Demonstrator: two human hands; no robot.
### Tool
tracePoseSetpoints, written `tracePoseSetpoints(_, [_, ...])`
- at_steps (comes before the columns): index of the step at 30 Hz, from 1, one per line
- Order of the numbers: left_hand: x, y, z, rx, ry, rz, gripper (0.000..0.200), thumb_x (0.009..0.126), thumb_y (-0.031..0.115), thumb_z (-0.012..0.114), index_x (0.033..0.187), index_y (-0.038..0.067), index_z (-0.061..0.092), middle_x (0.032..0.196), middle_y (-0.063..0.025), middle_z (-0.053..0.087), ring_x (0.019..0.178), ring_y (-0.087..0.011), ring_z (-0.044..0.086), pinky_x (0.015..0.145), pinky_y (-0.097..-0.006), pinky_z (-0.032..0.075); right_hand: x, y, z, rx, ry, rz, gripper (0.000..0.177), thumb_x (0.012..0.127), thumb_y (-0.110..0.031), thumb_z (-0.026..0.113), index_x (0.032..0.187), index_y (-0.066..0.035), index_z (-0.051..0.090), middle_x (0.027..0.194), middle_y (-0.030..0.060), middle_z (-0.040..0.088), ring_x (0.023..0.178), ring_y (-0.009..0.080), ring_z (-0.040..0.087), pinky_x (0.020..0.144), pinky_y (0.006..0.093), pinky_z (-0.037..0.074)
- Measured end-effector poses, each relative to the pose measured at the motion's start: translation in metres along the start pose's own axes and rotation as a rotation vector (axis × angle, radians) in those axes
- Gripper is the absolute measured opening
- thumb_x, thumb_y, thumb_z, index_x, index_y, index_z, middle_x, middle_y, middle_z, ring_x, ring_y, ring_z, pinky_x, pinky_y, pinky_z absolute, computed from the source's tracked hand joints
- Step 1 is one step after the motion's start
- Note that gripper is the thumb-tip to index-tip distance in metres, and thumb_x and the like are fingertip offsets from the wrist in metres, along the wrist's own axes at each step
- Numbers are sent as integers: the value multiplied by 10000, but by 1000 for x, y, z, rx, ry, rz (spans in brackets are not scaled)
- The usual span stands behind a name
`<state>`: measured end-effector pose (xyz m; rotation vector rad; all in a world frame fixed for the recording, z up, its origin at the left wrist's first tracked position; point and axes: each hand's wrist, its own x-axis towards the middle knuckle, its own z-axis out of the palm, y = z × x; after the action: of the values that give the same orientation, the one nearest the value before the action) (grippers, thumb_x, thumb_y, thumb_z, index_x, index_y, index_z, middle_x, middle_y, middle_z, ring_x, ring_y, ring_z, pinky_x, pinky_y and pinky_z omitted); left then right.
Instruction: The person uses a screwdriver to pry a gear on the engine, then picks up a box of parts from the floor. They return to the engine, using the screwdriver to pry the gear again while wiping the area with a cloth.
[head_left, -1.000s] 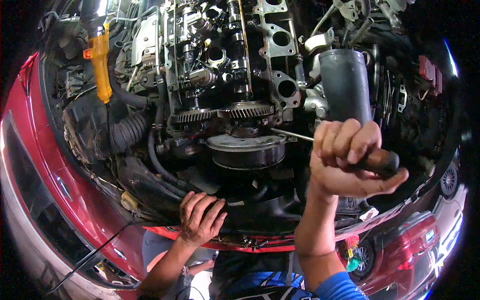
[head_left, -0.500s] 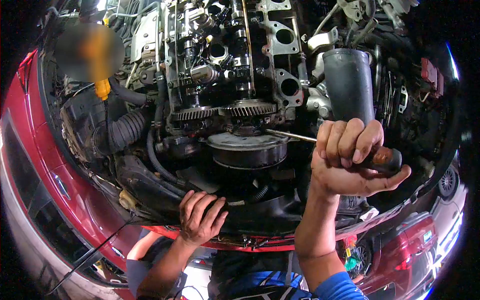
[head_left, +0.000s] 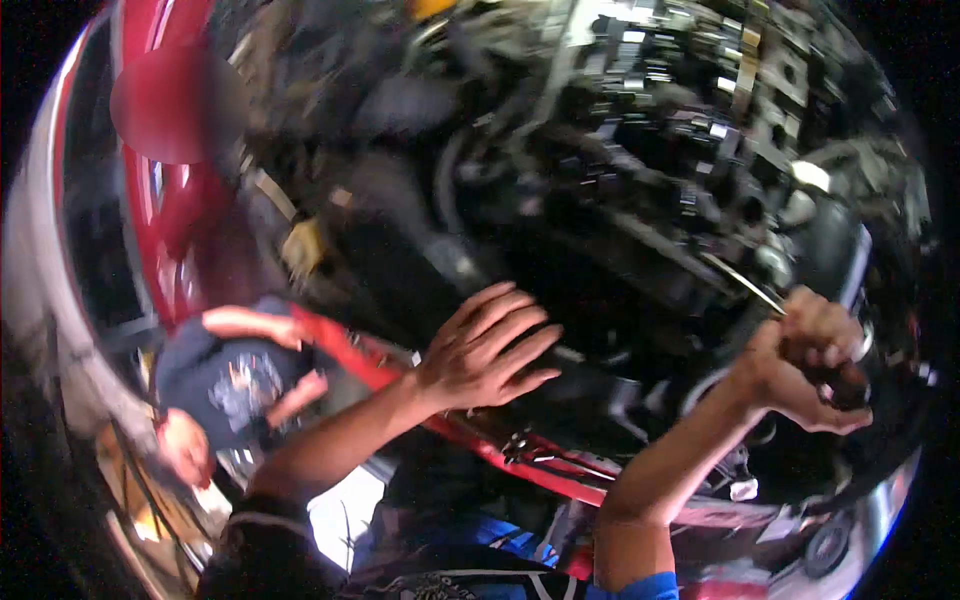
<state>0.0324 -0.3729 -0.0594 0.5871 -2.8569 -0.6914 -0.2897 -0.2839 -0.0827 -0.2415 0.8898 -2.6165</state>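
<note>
The view is blurred and tilted. My right hand [head_left: 805, 365] is closed around the dark handle of a screwdriver [head_left: 745, 283], whose thin metal shaft points up and left into the engine [head_left: 660, 130]. My left hand [head_left: 485, 345] lies flat with fingers spread on the black front panel [head_left: 590, 390] of the engine bay, holding nothing.
The red car body edge [head_left: 350, 355] runs diagonally below my left hand. Another person in a dark shirt [head_left: 225, 385] is low at the left beside the car. Hoses and engine parts fill the upper part of the view.
The camera has swung and tilted sharply, blurring the scene. My right hand with the screwdriver now sits further right and lower in view. My left hand stays on the front panel, fingers more spread.
</note>
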Motion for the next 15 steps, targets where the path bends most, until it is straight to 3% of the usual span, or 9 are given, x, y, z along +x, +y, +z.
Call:
tracePoseSetpoints(2, [-1,0,1,-115,87,-8,508,780,395,836,1134,64,685,1113,-138,628,1122,-338,595,1031,-522,483,4,1,2,-258,131,-124,711,751,-824,570,692,-140,388,595,-22,271,516,132,247,518,331,216])
tracePoseSetpoints(4, [-6,1,6,-166,190,-5,503,772,425,831,1064,44,679,1077,-135,620,1086,-334,594,1031,-527,482,21,-10,-38,29,-38,-4,750,691,-863,543,714,-125,410,618,-11,285,542,145,284,539,335,237])
tracePoseSetpoints(7, [-13,11,17,-200,333,-43,468,772,464,796,908,45,636,909,-111,578,975,-317,582,1086,-538,420,17,-8,-4,-512,111,-225,695,664,-797,624,700,-135,416,602,-1,355,512,159,355,556,350,325])
tracePoseSetpoints(8, [-14,15,29,-223,375,-74,448,792,480,769,792,49,649,807,-106,577,917,-301,587,1131,-590,338,16,-14,0,-602,129,-259,679,655,-775,651,696,-139,418,597,2,379,502,164,379,562,355,354])
tracePoseSetpoints(9, [-21,26,55,-232,423,-87,469,814,509,736,785,46,670,786,-96,596,913,-294,604,1167,-632,275,21,-4,-9,-323,164,-157,605,651,-745,648,668,-185,419,572,-10,381,457,168,351,534,350,321])
tracePoseSetpoints(12, [-33,41,79,-115,340,-164,591,883,593,617,862,15,737,884,-116,694,1012,-298,652,1219,-646,154,40,-11,-44,-98,217,-76,543,689,-740,599,667,-225,427,610,20,449,434,187,361,482,358,289])
tracePoseSetpoints(13, [-36,41,77,-128,342,-193,625,893,613,592,883,6,740,905,-121,702,1031,-303,654,1222,-644,146,43,-9,-46,-53,222,-29,524,702,-739,582,667,-239,430,623,31,471,426,194,365,464,361,278])
tracePoseSetpoints(14, [-36,43,79,-141,341,-218,659,902,633,568,904,-3,742,926,-126,711,1051,-308,656,1225,-643,138,23,6,-42,-124,45,-230,409,801,-533,599,689,-178,431,718,82,541,523,192,460,547,361,363])
tracePoseSetpoints(15, [-38,44,81,-145,352,-224,683,914,644,543,915,-11,740,942,-132,715,1072,-311,653,1228,-640,132,14,9,-39,-259,28,-211,407,804,-531,599,692,-177,433,718,81,540,523,190,459,546,360,363])
